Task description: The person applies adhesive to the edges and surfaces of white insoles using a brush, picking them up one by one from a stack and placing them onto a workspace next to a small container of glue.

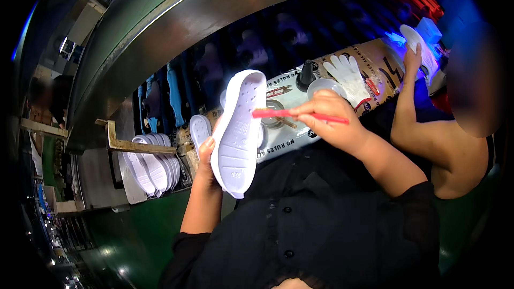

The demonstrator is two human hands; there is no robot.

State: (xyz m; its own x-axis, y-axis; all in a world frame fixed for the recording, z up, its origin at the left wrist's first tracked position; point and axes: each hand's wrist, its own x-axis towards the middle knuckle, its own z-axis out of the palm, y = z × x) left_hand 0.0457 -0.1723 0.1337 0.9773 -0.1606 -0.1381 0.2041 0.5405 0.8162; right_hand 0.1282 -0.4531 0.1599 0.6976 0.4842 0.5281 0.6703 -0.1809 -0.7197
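Observation:
My left hand (206, 152) grips a white shoe sole (238, 134) by its left edge, holding it up with the heel end low. The hollow inner face, with small holes and ridges, is turned toward me. In my right hand (329, 115) a slim red brush (278, 113) is pinched between thumb and fingers. Its tip meets the sole's right inner edge, though I cannot tell whether it touches. Behind the sole, a clear bowl (274, 113) is partly hidden, and another white sole (200, 130) lies to the left of it.
Several white soles (155, 163) stand stacked at the left. On the covered bench (292, 138) are a black cone-shaped bottle (306, 76), a tub (324, 86) and a white glove (347, 77). At right, a co-worker's hand (413, 59) holds a sole under blue light. A metal frame (182, 16) arches overhead.

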